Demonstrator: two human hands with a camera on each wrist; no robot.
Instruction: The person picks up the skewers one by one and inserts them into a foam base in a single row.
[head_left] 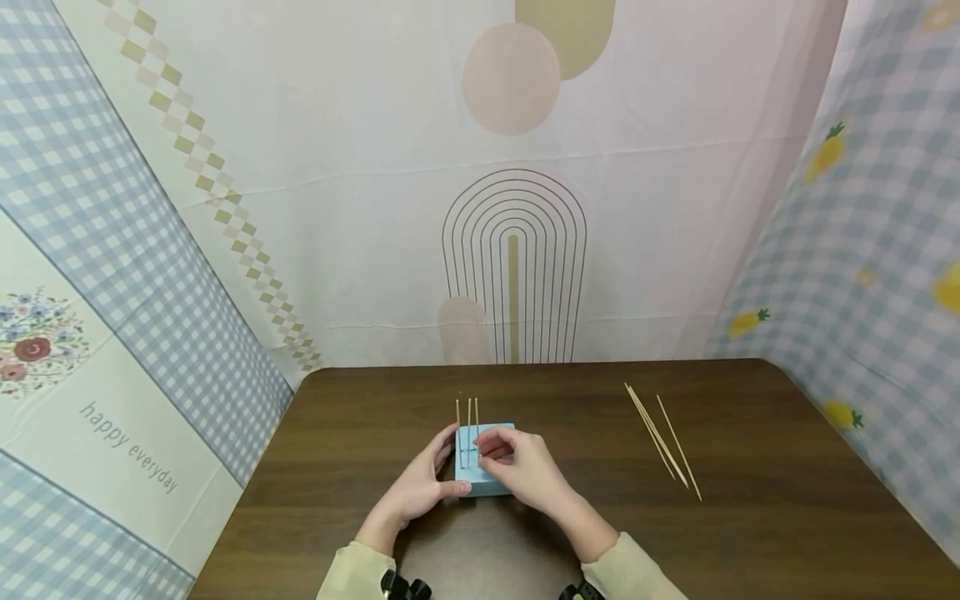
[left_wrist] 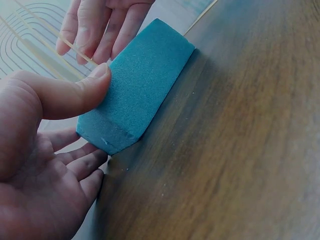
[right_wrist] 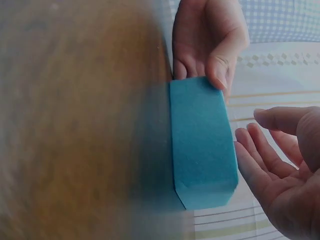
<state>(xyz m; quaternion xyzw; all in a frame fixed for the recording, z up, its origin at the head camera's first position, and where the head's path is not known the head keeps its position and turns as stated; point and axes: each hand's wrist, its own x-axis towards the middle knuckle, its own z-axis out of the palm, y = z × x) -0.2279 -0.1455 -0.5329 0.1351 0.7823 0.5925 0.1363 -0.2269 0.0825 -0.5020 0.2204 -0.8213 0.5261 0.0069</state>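
Observation:
A light blue foam block (head_left: 493,490) lies on the dark wooden table, with three thin bamboo skewers (head_left: 469,417) standing upright at its left part. My left hand (head_left: 420,487) holds the block's left end, thumb against the front face. In the left wrist view, the left hand's other fingers reach round the end of the block (left_wrist: 145,75). The right hand (head_left: 528,471) is above the block, its thumb and index finger at the rightmost upright skewer, seemingly pinching it. Seen from the right wrist, the thumb covers part of that skewer (right_wrist: 240,120), so the contact is partly hidden.
Several loose skewers (head_left: 656,433) lie in a narrow bundle on the right of the table (head_left: 750,542), with a single skewer (head_left: 678,446) beside them. Patterned cloth (head_left: 375,250) hangs behind the table and along both sides.

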